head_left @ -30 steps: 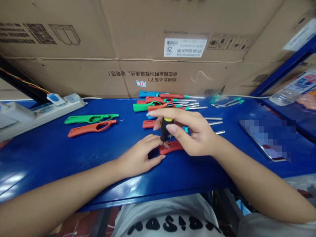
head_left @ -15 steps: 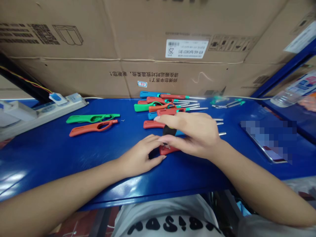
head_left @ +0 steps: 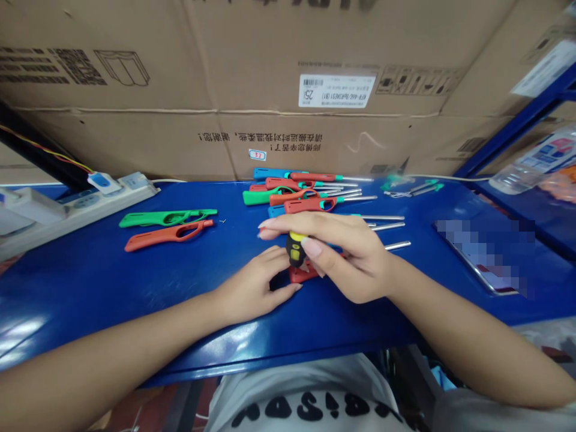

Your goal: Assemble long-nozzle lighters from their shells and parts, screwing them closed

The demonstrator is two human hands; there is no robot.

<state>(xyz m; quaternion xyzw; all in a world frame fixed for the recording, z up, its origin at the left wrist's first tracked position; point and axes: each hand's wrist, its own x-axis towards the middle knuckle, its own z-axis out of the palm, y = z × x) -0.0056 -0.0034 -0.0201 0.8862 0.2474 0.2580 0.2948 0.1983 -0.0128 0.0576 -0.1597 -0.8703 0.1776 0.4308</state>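
Observation:
My right hand (head_left: 348,252) grips a stubby screwdriver (head_left: 295,254) with a black and yellow handle. The screwdriver stands nearly upright, its lower end at the handle of a red gas lighter (head_left: 300,275) lying on the blue table. Thumb and fingers of my left hand (head_left: 252,279) close around the butt of that lighter from the left; part of their contact is hidden. Much of the lighter's body lies under my right hand. Beyond my hands is a pile of red, blue and green lighters, including a red one (head_left: 310,205) and a green one (head_left: 258,197).
A green lighter shell (head_left: 153,218) and an orange one (head_left: 164,235) lie at left, with tiny screws (head_left: 222,221) nearby. A power strip (head_left: 130,189) is at far left, a phone (head_left: 477,258) at right. A cardboard box (head_left: 157,138) backs the table; a plastic bottle (head_left: 517,171) is beyond.
My right hand's grip on the screwdriver has shifted: the thumb has moved up and the wrist has turned, so more of the handle shows. My left hand keeps its place at the lighter.

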